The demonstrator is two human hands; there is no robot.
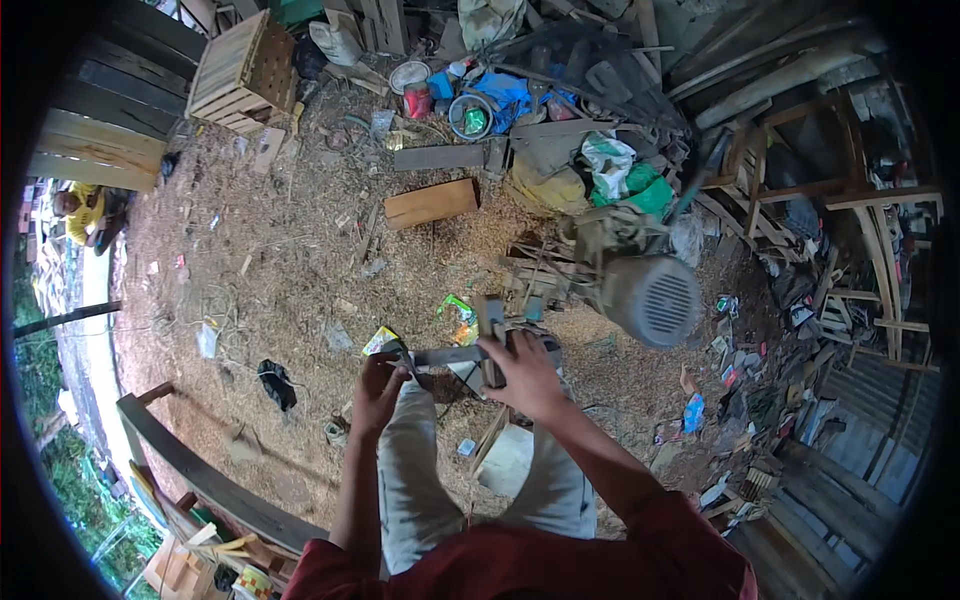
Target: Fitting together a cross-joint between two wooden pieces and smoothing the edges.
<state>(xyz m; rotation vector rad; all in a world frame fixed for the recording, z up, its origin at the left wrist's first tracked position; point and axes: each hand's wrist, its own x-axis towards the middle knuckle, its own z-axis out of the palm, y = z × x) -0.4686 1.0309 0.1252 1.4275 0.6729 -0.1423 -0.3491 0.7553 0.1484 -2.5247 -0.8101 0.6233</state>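
My left hand (378, 390) is held above my left knee, its fingers closed around the end of a dark, flat piece whose kind is unclear. From there a narrow grey bar (446, 356) runs right to a short upright wooden block (491, 325). My right hand (527, 375) grips this block, with the thumb on the near side and fingers over the top. Bar and block meet roughly at a right angle; whether they are one tool I cannot tell. Below them show my legs in pale trousers (408, 480). A pale flat sheet (506, 462) lies between the legs.
A grey motor (652, 300) on a machine stands ahead to the right. Beyond lie a brown plank (431, 204), a grey board (438, 158) and a slatted crate (222, 75). A long beam (200, 480) crosses the left. Another person (85, 213) sits at the far left.
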